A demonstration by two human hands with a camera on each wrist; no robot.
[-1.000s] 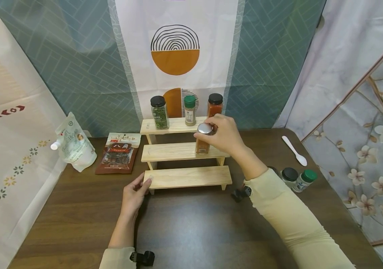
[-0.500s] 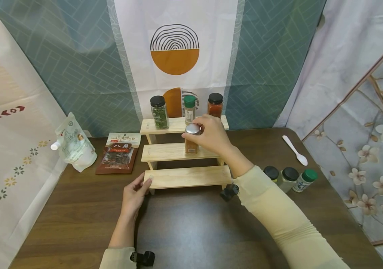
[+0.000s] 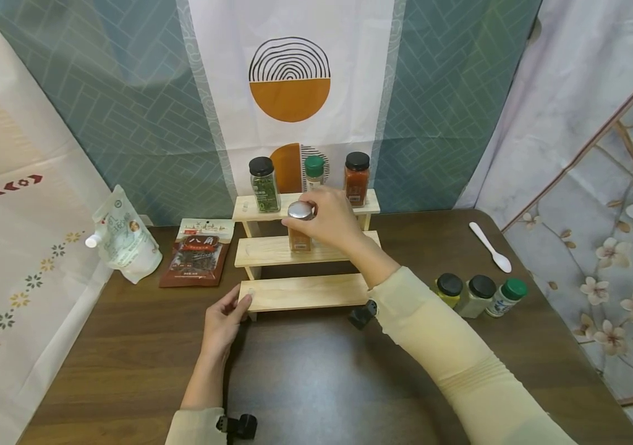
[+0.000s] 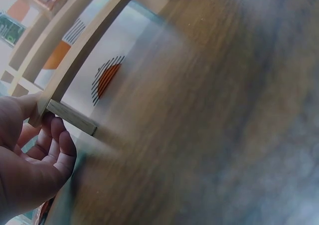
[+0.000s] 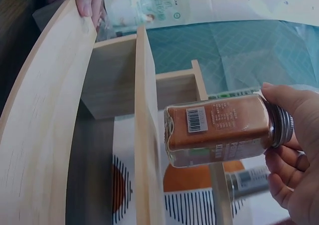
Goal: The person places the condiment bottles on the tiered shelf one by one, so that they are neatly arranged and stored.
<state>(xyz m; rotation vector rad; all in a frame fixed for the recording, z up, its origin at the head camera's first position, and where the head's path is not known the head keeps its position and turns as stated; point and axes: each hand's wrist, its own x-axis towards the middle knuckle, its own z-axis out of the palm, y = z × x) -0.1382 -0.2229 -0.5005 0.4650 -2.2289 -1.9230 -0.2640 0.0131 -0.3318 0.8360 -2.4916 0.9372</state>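
Observation:
My right hand [image 3: 332, 221] grips a glass spice jar [image 5: 224, 127] by its silver lid. Brown powder fills the jar, and a barcode label shows in the right wrist view. It is upright at the middle tier of a three-tier wooden rack [image 3: 302, 293], left of that tier's centre; whether its base touches the wood I cannot tell. My left hand [image 3: 222, 321] pinches the left end of the lowest tier, thumb on top and fingers beneath, as the left wrist view shows. On the top tier stand a green herb jar [image 3: 265, 193], a green-capped jar [image 3: 314, 168], partly hidden, and a red spice jar [image 3: 356, 182].
Left of the rack lie a brown spice packet [image 3: 196, 254] and a white spouted pouch [image 3: 130, 238]. To the right stand a black-capped yellow jar [image 3: 448, 290], another black-capped jar [image 3: 476, 298] and a green-capped shaker [image 3: 505, 299], with a white spoon [image 3: 490, 247] behind them.
My right hand has moved left along the middle tier with the spice jar, from near its right end to left of centre. The left hand keeps its hold on the rack.

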